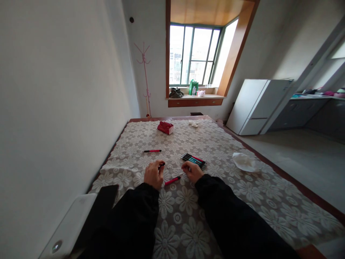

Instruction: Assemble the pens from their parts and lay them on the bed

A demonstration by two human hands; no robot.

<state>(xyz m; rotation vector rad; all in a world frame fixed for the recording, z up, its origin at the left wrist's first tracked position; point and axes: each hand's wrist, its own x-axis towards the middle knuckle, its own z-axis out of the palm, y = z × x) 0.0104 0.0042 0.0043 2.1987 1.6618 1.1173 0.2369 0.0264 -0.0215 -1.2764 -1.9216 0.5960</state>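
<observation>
hands (172, 172) pinching thin refill (174, 168), pen bundle (193, 160) beside

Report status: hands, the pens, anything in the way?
Left hand pinching a dark pen piece; right hand on the thin refill between them. Red pen below, pen bundle beside right hand. Nothing blocking.

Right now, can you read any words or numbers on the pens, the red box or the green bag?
No text can be read anywhere.
Bundle of black and teal pens: any print too small.
Red and black pen lying alone: no legible mark.
Red box on the flowered lace tablecloth: too blurred.
Green bag on the wooden windowsill: too far to tell.
</observation>
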